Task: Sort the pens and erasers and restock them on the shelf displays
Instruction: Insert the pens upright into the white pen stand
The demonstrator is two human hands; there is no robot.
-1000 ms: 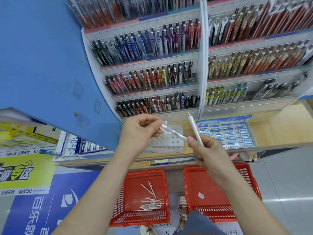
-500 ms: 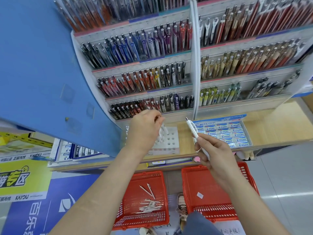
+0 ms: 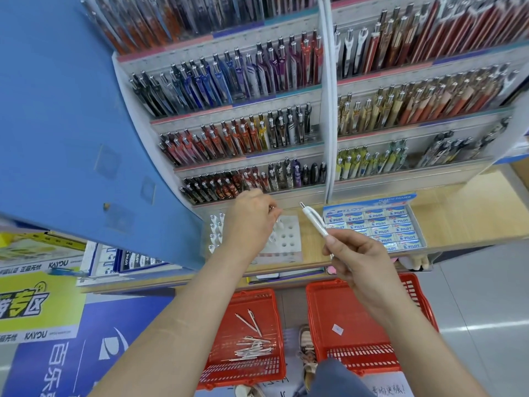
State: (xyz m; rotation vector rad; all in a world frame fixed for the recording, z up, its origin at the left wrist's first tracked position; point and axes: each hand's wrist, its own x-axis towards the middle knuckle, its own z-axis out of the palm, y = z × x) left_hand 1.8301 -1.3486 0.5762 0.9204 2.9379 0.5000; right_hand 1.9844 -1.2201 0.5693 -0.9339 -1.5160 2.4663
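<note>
A white pen holder (image 3: 287,239) with round holes stands on the wooden shelf, several white pens upright in its left rows. My left hand (image 3: 252,222) hovers over it, fingers curled down on a white pen (image 3: 280,224) whose tip sits at the holes; most of that pen is hidden. My right hand (image 3: 357,259) grips a second white pen (image 3: 313,222) that points up and left, between the holder and the tray of Pilot erasers (image 3: 378,224). Below, the left red basket (image 3: 217,371) holds several loose white pens (image 3: 252,349).
The right red basket (image 3: 357,362) holds only a small white tag (image 3: 337,329). Tiered display racks (image 3: 257,156) full of pens rise behind the shelf, split by a white divider (image 3: 329,110). A big blue panel (image 3: 57,110) juts out at the left.
My left hand has carried its white pen away from the right hand and down onto the holder. My right hand has kept its pen and tilted it further left.
</note>
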